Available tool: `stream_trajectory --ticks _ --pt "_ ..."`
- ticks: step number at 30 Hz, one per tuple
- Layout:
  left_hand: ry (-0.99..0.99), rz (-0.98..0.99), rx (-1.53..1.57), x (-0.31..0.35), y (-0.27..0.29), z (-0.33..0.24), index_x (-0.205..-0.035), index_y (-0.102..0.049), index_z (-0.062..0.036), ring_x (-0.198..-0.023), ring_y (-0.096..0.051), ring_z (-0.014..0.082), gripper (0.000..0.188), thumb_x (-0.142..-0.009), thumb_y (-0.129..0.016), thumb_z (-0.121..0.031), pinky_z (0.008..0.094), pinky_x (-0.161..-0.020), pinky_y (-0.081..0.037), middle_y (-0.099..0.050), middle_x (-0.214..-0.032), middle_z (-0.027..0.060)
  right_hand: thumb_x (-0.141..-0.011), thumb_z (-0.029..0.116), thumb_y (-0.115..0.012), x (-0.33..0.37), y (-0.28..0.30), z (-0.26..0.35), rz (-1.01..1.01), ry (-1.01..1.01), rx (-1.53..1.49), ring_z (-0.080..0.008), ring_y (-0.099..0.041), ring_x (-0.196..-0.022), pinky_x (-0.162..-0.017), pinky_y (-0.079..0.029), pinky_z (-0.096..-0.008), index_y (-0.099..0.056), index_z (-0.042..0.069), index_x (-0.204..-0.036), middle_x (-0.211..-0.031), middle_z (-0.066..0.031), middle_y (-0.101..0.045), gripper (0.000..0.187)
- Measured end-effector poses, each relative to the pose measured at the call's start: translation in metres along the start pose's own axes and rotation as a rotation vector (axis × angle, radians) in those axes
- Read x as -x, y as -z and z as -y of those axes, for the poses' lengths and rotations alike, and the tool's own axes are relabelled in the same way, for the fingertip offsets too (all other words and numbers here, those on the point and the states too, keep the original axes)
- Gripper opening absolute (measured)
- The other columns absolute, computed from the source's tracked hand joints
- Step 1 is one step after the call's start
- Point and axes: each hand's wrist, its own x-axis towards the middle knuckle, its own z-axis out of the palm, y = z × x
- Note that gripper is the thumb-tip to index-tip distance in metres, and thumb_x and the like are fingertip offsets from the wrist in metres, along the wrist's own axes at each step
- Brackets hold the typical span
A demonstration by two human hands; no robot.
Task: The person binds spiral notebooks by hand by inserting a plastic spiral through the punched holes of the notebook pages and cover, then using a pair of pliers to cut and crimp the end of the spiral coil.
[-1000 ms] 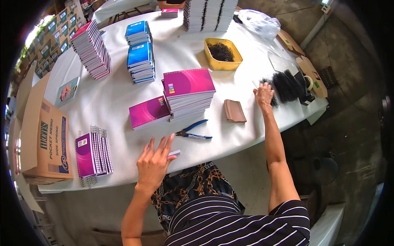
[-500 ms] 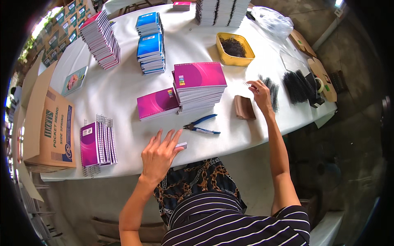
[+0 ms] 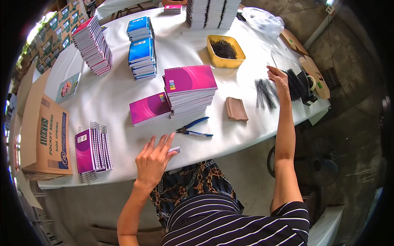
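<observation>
My left hand (image 3: 151, 162) lies at the table's near edge with its fingers stretched out and spread. By its thumb shows the end of a small pale block (image 3: 175, 149), perhaps a pad; the hand hides the rest. Blue-handled cutting pliers (image 3: 196, 132) lie just beyond those fingertips. Over on the right my right hand (image 3: 280, 78) is raised, thumb and fingertips pinched on what looks like a spiral wire coil (image 3: 268, 64), of which only the tip shows. Loose dark wire coils (image 3: 264, 93) lie beside that hand, and a bundle of black coils (image 3: 294, 84) is partly behind it.
Purple notebooks (image 3: 191, 78) are stacked mid-table, with a brown curved block (image 3: 237, 109) to their right. A yellow tub (image 3: 228, 62) holds dark coils. Blue notebooks (image 3: 140, 50) stand farther back. Wire-bound purple notebooks (image 3: 84, 151) sit near a carton (image 3: 51, 135) at left.
My right hand has moved away and to the right, past the loose coils, still pinching. The left hand stays at the pale block. The whole view has shifted slightly.
</observation>
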Motion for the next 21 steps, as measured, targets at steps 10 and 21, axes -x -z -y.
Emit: stream_trajectory --ticks 10,21 --pt "-0.008 -0.009 0.023 -0.001 -0.001 0.001 -0.136 -0.060 -0.0170 -0.106 -0.066 0.0320 0.058 -0.084 -0.070 -0.041 0.0378 -0.082 -0.056 -0.070 -0.118 0.0045 -0.079 -0.010 -0.068 0.039 -0.066 0.028 0.373 0.309 0.414 -0.0159 -0.065 -0.089 -0.076 -0.053 -0.0283 -0.073 0.006 -0.106 -0.098 -0.0082 -0.068 0.031" --pt "-0.003 -0.010 0.029 -0.004 -0.001 0.001 -0.135 -0.059 -0.0155 -0.105 -0.068 0.0314 0.056 -0.086 -0.067 -0.041 0.0371 -0.081 -0.056 -0.070 -0.118 0.0049 -0.079 0.002 -0.077 0.230 -0.228 0.077 0.678 0.229 0.228 -0.0227 -0.064 -0.087 -0.077 -0.054 -0.0373 -0.075 0.012 -0.103 -0.096 -0.0066 -0.063 0.026"
